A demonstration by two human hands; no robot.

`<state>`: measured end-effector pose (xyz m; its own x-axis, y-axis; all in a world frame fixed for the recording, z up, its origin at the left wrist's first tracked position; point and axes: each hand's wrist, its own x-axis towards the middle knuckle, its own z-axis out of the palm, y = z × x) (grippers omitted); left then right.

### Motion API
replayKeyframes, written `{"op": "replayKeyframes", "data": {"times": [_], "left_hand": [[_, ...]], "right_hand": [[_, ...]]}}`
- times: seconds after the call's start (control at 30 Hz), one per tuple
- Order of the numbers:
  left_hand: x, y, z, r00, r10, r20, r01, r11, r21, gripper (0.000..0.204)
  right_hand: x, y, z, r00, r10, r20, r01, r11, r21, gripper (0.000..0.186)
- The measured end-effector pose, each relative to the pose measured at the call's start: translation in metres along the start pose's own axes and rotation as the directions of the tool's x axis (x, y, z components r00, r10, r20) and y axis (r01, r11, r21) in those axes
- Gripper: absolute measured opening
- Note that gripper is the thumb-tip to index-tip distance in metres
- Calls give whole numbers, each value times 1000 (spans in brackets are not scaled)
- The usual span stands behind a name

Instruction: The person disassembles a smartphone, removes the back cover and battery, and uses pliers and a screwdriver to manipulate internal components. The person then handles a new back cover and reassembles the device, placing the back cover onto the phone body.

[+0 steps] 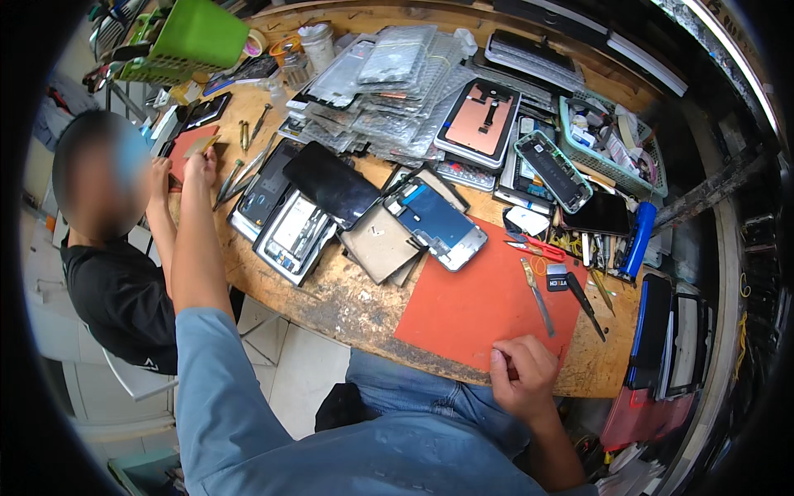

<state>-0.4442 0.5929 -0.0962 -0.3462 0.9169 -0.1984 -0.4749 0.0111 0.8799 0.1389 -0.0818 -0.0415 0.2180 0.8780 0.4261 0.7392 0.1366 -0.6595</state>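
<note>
Left hand (pixel 201 165) stretched far left over table (pixel 347 302), pinching small tan card (pixel 201 146) (co-worker's hand (pixel 159 175) just beside); right hand (pixel 523 376) loosely clenched, nothing visibly held, at near edge of red mat (pixel 463 306)

Light blue short sleeve, blue jeans

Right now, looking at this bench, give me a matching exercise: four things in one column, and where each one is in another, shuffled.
Things:
1. right hand
2. left hand
3. green basket
4. blue-handled tool

Places:
A. far left corner, tipped on its side
B. near edge of the orange mat
C. right side of the bench, beside a dark phone
D. stretched out to the far left, next to another person's hand

Pairs: 1-B, 2-D, 3-A, 4-C
</note>
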Motion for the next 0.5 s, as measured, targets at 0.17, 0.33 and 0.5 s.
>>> {"op": "replayKeyframes", "data": {"times": [0.17, 0.33, 0.5], "left_hand": [[-66, -55, 78, 990, 131, -50, -137, 980, -146, 43], [-307, -42, 93, 875, 125, 467, -117, 992, -47, 47], [-554, -103, 69, 647, 451, 614, -757, 476, 448, 20]], "right_hand": [[2, -7, 3, 999, 50, -1, -49, 992, -117, 16], [0, -3, 2, 999, 15, -34, -20, 987, -157, 15], [-3, -4, 1, 999, -24, -36, 22, 998, -55, 14]]}}
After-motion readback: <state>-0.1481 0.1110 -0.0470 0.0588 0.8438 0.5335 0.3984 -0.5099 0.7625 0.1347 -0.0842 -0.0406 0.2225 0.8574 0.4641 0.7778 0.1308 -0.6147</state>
